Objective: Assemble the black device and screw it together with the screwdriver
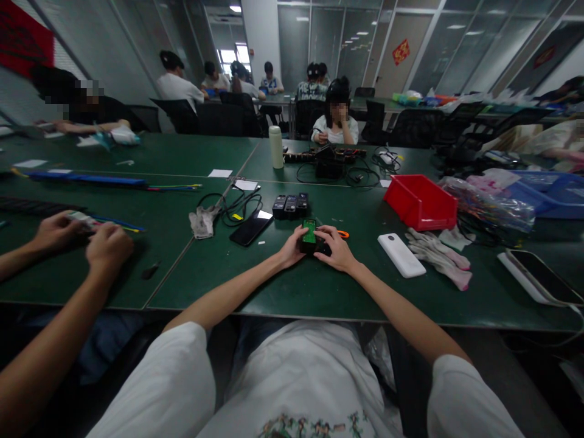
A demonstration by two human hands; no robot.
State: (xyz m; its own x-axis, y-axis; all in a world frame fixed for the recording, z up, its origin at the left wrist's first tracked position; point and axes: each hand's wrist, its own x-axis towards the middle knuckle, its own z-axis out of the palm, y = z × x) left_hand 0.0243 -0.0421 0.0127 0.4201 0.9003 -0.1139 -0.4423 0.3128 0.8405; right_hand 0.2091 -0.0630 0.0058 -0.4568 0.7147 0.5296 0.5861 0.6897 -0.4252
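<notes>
We see both of the person's hands meeting on a small black device with a green board [309, 236] set in it, which rests on the dark green tabletop [283, 292] straight ahead of the body. The left hand [292, 246] wraps its fingers around the left side of the device, and the right hand [334, 248] closes its fingers over the right side and top, so the device is held between the two; an orange piece [343, 234] shows just behind the right hand. Just beyond the device stand three small black units [291, 205] in a row, and to their left lies a dark phone [250, 227] near a crumpled grey glove [201, 221] and a loop of black cable [235, 204]. To the right of the hands a white power bank [401, 255] lies flat, with a pair of pale work gloves [440, 254] beside it and a red plastic bin [420, 201] further back. At the far left, a co-worker's hands [84, 237] hold a small part with coloured wires on the neighbouring tabletop. Other people sit at the tables behind, and a white bottle [276, 146] stands upright there.
</notes>
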